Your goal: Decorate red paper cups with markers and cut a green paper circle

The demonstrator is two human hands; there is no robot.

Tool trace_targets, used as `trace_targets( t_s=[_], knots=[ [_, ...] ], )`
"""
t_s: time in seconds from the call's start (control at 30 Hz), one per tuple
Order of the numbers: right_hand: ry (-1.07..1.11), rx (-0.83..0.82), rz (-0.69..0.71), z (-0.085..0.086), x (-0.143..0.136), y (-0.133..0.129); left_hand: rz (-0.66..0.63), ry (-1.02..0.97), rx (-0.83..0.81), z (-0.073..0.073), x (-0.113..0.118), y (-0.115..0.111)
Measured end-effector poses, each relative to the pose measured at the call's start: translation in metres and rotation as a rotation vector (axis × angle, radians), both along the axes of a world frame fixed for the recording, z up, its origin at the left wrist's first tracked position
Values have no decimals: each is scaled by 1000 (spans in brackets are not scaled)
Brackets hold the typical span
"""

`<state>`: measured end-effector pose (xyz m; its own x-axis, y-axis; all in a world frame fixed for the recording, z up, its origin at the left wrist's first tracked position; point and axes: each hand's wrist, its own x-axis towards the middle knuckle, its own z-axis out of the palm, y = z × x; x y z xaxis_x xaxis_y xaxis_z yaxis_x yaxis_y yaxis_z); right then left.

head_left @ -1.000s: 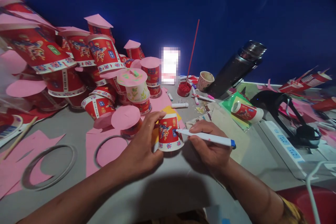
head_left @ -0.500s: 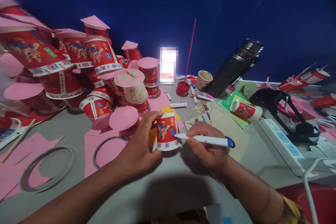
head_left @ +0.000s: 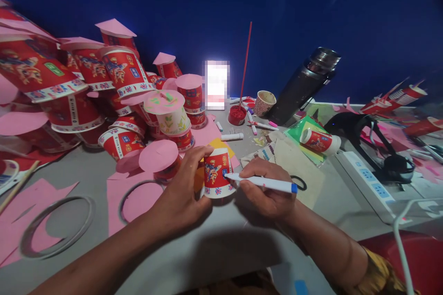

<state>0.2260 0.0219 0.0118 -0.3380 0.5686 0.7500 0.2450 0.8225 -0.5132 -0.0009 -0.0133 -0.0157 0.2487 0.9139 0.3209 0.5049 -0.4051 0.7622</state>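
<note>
A red paper cup [head_left: 217, 166] with a printed figure and a white flowered rim stands upside down, rim lowest, in front of me. My left hand [head_left: 188, 189] is closed round its left side, forefinger at the top and thumb near the rim. In my right hand [head_left: 268, 189] is a white marker pen [head_left: 265, 182] with a blue end. Its tip meets the small blue label on the cup's front; whether it leaves a mark I cannot make out. Behind the cup lies a piece of yellow paper [head_left: 224, 144].
Red cups with pink paper cone tops [head_left: 129, 73] are piled at the left. Grey rings [head_left: 55, 228] lie on pink paper [head_left: 114, 193]. A small red pot [head_left: 236, 116] with a stick, a black flask [head_left: 301, 87], another cup [head_left: 320, 142] and a power strip [head_left: 367, 179] stand beyond and right.
The view has shifted slightly, so everything sits a little further left. The marker's tip has moved slightly left on the cup's label; both hands keep their holds.
</note>
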Motion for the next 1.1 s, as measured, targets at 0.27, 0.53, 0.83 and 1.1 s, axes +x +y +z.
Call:
trace_targets(
  t_s=[0.27, 0.53, 0.83, 1.1],
  knots=[
    [35, -17, -43, 5, 2, 0, 16, -9, -3, -4, 0, 1],
    [-16, -43, -57, 6, 2, 1, 21, -18, -1, -4, -1, 1],
    [-7, 16, 16, 3, 2, 0, 11, -1, -7, -3, 1, 1],
    [-48, 28, 0, 1, 2, 1, -4, 20, 49, -3, 2, 0]
  ],
)
